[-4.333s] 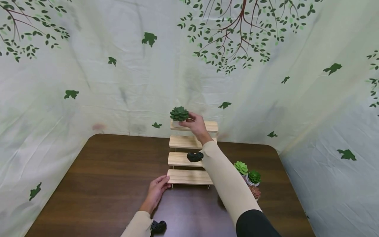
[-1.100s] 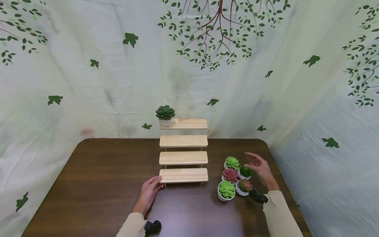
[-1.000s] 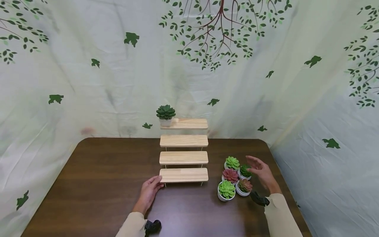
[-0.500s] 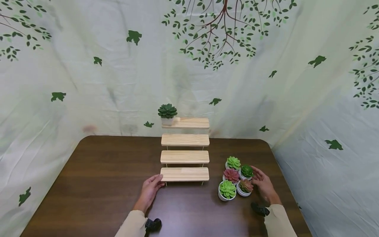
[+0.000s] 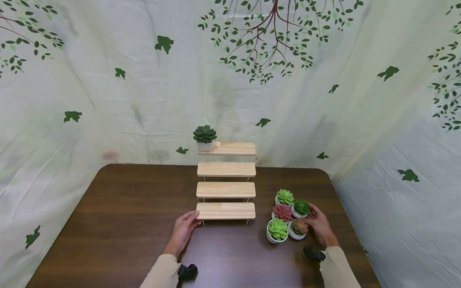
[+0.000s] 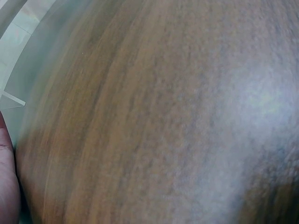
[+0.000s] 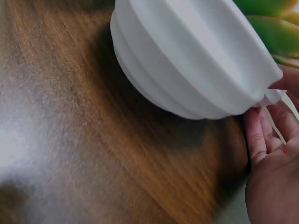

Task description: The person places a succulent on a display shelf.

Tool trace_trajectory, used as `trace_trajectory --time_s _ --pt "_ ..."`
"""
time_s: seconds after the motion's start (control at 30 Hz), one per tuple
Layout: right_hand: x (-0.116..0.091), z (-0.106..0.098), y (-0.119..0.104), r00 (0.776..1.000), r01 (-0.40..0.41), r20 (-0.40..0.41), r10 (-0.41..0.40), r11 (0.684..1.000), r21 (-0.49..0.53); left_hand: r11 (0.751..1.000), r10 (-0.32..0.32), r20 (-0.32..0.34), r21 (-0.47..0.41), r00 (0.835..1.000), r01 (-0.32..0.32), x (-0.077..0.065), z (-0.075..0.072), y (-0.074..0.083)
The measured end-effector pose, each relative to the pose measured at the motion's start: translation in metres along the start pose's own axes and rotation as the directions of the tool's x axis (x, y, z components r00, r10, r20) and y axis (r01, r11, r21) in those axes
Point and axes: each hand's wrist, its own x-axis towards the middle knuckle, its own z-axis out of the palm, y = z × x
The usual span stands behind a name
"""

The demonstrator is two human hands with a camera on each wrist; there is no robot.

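In the head view, my left hand (image 5: 183, 233) pinches the front left corner of a tiered wooden display stand (image 5: 225, 211), thumb on top of its lowest step. My right hand (image 5: 320, 229) is at the right side of a group of potted succulents, its fingers and thumb around the pot of the dark green succulent (image 5: 301, 207). Just in front stands the reddish-brown succulent (image 5: 298, 227); a white ribbed pot (image 7: 187, 60) fills much of the right wrist view and partly hides the fingers. Another dark green succulent (image 5: 205, 134) sits at the left end of the top step.
Beside the held pot are a pink succulent (image 5: 282, 212) and two light green succulents, one at the back (image 5: 285, 196) and one in front (image 5: 277, 229). All stand on a brown wooden table (image 5: 137, 208). A leaf-printed cloth (image 5: 144, 100) hangs behind the table.
After the right hand set the dark green succulent on the top step's left end, it moved to the pots on the right, then lowered and closed around another dark green succulent's pot. The left hand stays on the stand.
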Motion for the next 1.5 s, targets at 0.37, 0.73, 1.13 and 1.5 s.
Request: trace_trajectory --time_s 0.37,0.73,1.13,1.5 --pt "0.002 0.006 -0.004 0.998 -0.049 -0.040 0.045 0.992 -0.116 1.000 -0.017 -0.007 0.002 1.000 0.017 -0.001 0.001 -0.001" --pt "-0.001 0.002 -0.008 0.990 -0.085 -0.122 0.069 0.988 -0.132 1.000 -0.008 0.023 -0.010 1.000 0.008 0.001 0.003 -0.004" --pt "-0.010 -0.003 -0.031 0.978 -0.111 -0.189 0.085 0.985 -0.135 1.000 -0.012 0.013 0.009 1.000 0.012 -0.003 0.005 -0.002" --pt "-0.005 0.002 -0.058 0.988 -0.050 -0.154 0.026 0.987 -0.151 1.000 0.003 0.011 -0.008 1.000 -0.003 -0.002 0.002 0.001"
